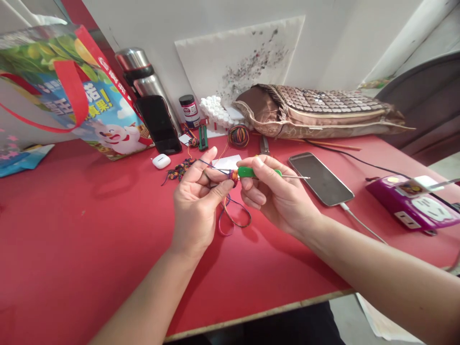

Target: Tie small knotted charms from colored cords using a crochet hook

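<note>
My left hand (199, 203) pinches a small piece of multicoloured crochet work (233, 177) between thumb and fingers. A dark strand of yarn runs over its raised forefinger. In my right hand (276, 191) is a crochet hook (246, 171) with a green grip and thin metal ends; its left end meets the crochet work, while the other end sticks out to the right. Loops of loose yarn (233, 223) hang below onto the red table. Behind the left hand lies a multicoloured knitted strip (178, 171), partly covered by the fingers.
At the back stand a printed bag (111, 110), a steel thermos (154, 86), an upright phone (160, 124), a jar (189, 111) and a yarn ball (238, 137). To the right are a charging phone (321, 177), a purple power strip (413, 201) and a cushion (330, 110). An earbud case (161, 161) lies left.
</note>
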